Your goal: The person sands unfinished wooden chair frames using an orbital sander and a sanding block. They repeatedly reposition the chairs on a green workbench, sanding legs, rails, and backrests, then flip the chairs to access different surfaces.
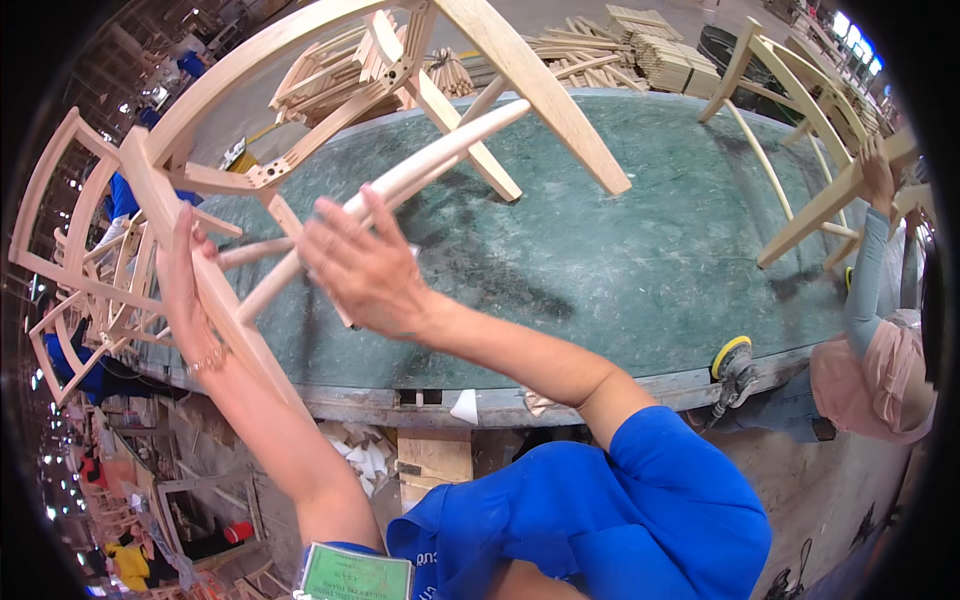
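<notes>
Head view: my left hand (188,300) is wrapped along a pale wooden leg of the unfinished chair frame (330,120), its fingers (182,250) closed on that leg near the left rim. My right hand (365,265) lies over a rounded, tapering rail (420,165) of the same frame, palm down, fingers (335,215) spread and mostly straight; they rest on the wood, and I cannot tell whether the thumb hooks beneath it. The frame stands tilted, partly on the green surface (600,260), legs pointing up and away from me, its curved back rail arching across the top of the view. Both my sleeves are blue. At the right, another person's hand (878,170) grips a second bare chair frame (800,130) standing on the same surface; that person wears a light blue sleeve and pink cloth. A sander with a yellow disc (732,362) lies at the near edge of the surface, well apart from my hands. Stacked wooden parts (620,50) lie beyond the far edge. More bare chair frames (80,250) crowd the left.
</notes>
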`<state>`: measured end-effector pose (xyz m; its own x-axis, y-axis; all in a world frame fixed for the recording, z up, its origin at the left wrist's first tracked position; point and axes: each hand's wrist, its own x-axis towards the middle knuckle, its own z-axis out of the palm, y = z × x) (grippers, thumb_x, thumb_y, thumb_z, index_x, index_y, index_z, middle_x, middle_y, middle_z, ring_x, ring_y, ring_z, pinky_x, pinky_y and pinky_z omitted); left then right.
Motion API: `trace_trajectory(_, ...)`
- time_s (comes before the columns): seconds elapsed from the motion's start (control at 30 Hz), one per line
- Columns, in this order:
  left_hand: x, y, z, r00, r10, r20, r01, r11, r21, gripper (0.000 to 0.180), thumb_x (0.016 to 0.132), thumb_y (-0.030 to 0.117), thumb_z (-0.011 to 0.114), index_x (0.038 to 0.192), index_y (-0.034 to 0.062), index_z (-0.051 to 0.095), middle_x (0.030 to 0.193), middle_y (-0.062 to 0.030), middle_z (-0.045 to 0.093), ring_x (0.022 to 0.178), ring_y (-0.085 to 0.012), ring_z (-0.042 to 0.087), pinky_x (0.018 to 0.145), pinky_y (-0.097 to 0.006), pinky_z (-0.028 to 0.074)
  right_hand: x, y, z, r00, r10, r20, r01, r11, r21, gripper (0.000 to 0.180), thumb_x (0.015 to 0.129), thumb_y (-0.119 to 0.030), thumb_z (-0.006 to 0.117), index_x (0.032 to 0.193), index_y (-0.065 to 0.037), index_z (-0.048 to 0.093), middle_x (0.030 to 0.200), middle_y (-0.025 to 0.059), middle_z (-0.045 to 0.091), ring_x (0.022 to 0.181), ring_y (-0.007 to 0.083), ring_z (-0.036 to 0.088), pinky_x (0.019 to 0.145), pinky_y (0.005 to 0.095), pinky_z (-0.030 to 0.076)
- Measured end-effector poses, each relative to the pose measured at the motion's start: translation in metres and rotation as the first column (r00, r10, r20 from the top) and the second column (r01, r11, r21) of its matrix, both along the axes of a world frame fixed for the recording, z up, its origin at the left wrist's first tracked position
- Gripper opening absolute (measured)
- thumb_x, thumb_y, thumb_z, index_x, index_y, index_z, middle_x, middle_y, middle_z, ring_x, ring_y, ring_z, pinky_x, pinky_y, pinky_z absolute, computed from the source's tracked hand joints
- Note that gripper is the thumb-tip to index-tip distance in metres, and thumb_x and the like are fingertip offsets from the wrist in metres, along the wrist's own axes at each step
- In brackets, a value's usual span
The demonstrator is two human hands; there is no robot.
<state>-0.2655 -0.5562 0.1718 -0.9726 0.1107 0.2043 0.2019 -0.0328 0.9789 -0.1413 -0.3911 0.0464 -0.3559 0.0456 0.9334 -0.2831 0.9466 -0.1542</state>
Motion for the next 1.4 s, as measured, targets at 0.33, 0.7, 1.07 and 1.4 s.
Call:
trace_trajectory(0.33,0.129,0.006,-0.039,0.983,0.182,-0.034,-0.171,0.962,0.213,0.044,0.095,0.041,0.058,0.114,0.0042,0.043,0.07,-0.0029,0.043,0.057,-0.0086,0.041,0.053,-0.02,0.037,0.228,0.14,-0.128,0.821,0.083,0.565,0.218,0.869,-0.444,0.035,0.094,-0.015,0.051,0.128,-0.01,0.057,0.129,0.0122,0.058,0.12,0.0303,0.055,0.102,0.0399,0.042)
trace_trajectory(0.7,0.192,0.001,-0.074,0.973,0.189,-0.131,-0.169,0.974,0.152,0.054,0.094,0.04,0.059,0.126,0.002,0.039,0.071,-0.0028,0.043,0.058,-0.0087,0.041,0.052,-0.019,0.033,0.27,0.28,-0.151,0.943,0.081,0.322,0.291,0.267,-0.919,0.052,0.1,-0.042,0.043,0.135,-0.004,0.05,0.11,0.0079,0.062,0.098,0.0151,0.059,0.083,0.0305,0.049)
trace_trajectory(1.07,0.09,-0.133,-0.062,0.936,0.34,-0.092,-0.337,0.94,0.045,0.06,0.091,0.049,0.058,0.122,-0.0008,0.046,0.091,-0.0084,0.052,0.084,-0.0172,0.053,0.08,-0.03,0.044,0.285,0.11,-0.101,0.807,0.546,0.226,0.057,0.309,-0.949,0.052,0.102,-0.039,0.035,0.141,-0.005,0.043,0.141,0.0148,0.047,0.13,0.0254,0.044,0.108,0.0333,0.032)
trace_trajectory(1.4,0.048,-0.105,-0.039,0.977,0.143,-0.161,-0.15,0.988,-0.034,0.048,0.098,0.024,0.052,0.144,0.0217,0.037,0.117,-0.0176,0.049,0.102,-0.0281,0.053,0.098,-0.04,0.042,0.416,0.168,-0.173,0.627,-0.295,0.721,0.743,0.503,-0.441,0.037,0.096,-0.018,0.047,0.131,-0.008,0.054,0.1,0.0148,0.062,0.094,0.0312,0.059,0.081,0.0402,0.047)
